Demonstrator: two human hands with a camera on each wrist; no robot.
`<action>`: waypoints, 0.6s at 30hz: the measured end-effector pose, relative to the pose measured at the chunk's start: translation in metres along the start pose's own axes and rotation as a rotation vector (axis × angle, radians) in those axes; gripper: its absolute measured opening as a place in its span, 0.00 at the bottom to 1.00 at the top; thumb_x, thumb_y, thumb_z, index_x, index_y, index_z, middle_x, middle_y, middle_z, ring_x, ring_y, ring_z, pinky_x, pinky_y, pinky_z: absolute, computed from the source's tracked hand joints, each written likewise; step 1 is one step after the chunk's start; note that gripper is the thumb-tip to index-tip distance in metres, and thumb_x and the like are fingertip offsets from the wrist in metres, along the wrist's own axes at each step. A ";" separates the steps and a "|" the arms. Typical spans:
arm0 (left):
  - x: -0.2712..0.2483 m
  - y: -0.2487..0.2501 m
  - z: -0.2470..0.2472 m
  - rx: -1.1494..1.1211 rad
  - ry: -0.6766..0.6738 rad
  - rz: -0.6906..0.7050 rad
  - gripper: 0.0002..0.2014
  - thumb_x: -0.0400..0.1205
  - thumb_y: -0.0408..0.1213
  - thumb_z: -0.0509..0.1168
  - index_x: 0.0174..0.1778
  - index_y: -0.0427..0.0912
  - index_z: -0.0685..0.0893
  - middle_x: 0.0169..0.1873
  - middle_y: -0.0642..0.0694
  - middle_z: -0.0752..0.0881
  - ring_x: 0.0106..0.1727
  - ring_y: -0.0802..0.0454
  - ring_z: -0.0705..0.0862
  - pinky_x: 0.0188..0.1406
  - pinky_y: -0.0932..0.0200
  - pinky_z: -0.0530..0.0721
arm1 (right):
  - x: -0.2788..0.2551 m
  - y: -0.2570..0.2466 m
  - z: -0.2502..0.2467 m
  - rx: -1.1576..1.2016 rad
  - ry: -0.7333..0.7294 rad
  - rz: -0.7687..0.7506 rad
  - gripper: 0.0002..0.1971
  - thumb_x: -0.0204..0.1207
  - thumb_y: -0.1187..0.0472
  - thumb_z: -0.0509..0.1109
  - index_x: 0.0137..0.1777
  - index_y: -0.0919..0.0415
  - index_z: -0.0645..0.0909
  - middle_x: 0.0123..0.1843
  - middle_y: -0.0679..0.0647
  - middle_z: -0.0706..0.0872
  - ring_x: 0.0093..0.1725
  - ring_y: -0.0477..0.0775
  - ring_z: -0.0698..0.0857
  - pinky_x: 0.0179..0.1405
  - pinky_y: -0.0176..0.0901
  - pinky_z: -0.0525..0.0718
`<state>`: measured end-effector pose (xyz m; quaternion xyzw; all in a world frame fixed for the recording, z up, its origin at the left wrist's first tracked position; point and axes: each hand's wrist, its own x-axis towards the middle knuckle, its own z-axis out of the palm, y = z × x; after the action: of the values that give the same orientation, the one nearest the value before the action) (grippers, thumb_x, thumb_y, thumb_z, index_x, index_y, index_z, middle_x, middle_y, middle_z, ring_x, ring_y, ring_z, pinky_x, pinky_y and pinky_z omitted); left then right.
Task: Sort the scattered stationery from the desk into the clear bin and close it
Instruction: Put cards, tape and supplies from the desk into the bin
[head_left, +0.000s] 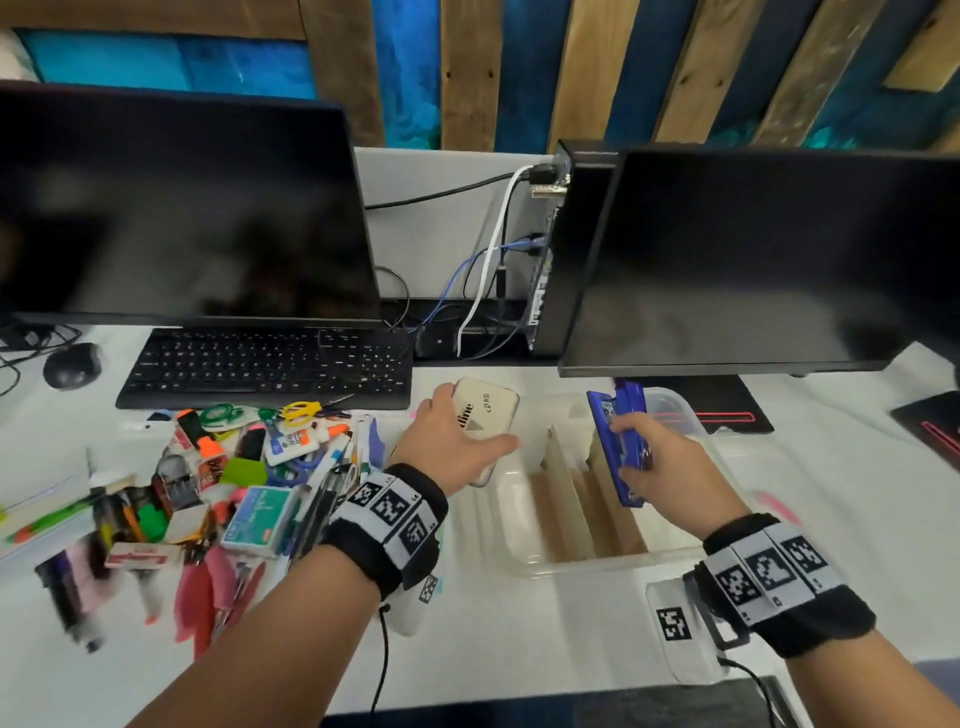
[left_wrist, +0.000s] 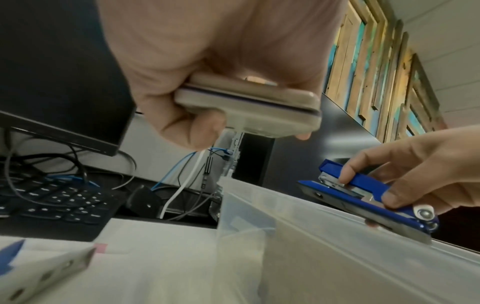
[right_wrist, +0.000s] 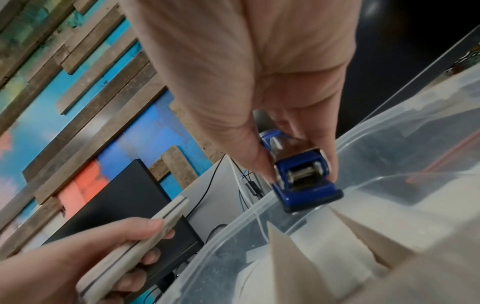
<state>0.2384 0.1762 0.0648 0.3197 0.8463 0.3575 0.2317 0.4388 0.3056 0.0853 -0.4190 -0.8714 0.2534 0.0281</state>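
Observation:
My left hand (head_left: 457, 441) grips a flat beige case (head_left: 485, 415) with printed lettering, held above the left edge of the clear bin (head_left: 519, 545). The same case (left_wrist: 249, 107) fills the left wrist view, thumb and fingers wrapped round its edges. My right hand (head_left: 649, 457) pinches a blue stapler (head_left: 621, 441) and holds it over the bin's right half, above the cardboard dividers (head_left: 566, 499). In the right wrist view the stapler (right_wrist: 303, 179) hangs just over the bin's rim (right_wrist: 249, 214). A pile of scattered stationery (head_left: 234, 483) lies on the desk to the left.
A black keyboard (head_left: 265, 366) and mouse (head_left: 72, 364) lie behind the pile, below two dark monitors (head_left: 182, 208). The bin's clear lid (head_left: 675, 415) rests behind the bin. Cables (head_left: 488, 270) hang between the monitors. A black mat with red lines (head_left: 727, 410) sits right of the lid.

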 end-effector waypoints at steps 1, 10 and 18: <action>-0.001 0.004 0.007 -0.009 -0.006 0.005 0.44 0.56 0.62 0.73 0.67 0.49 0.69 0.54 0.50 0.80 0.51 0.50 0.81 0.54 0.50 0.83 | 0.001 0.007 -0.001 -0.013 -0.005 0.000 0.21 0.77 0.65 0.68 0.68 0.51 0.70 0.62 0.58 0.82 0.48 0.55 0.83 0.37 0.34 0.79; -0.017 0.029 0.052 -0.019 0.007 0.077 0.44 0.64 0.53 0.76 0.73 0.54 0.61 0.62 0.51 0.75 0.56 0.50 0.79 0.60 0.54 0.80 | 0.001 0.046 0.003 -0.093 -0.118 0.068 0.20 0.79 0.62 0.67 0.70 0.52 0.70 0.69 0.58 0.79 0.61 0.58 0.82 0.55 0.44 0.84; -0.019 0.027 0.058 0.047 0.040 0.096 0.43 0.65 0.53 0.75 0.74 0.55 0.60 0.64 0.53 0.75 0.56 0.51 0.80 0.55 0.58 0.79 | 0.006 0.060 0.016 -0.177 -0.287 0.096 0.24 0.81 0.63 0.64 0.76 0.50 0.67 0.73 0.57 0.77 0.67 0.57 0.79 0.65 0.45 0.79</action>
<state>0.2976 0.2037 0.0515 0.3579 0.8427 0.3547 0.1898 0.4733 0.3348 0.0430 -0.4204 -0.8645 0.2338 -0.1458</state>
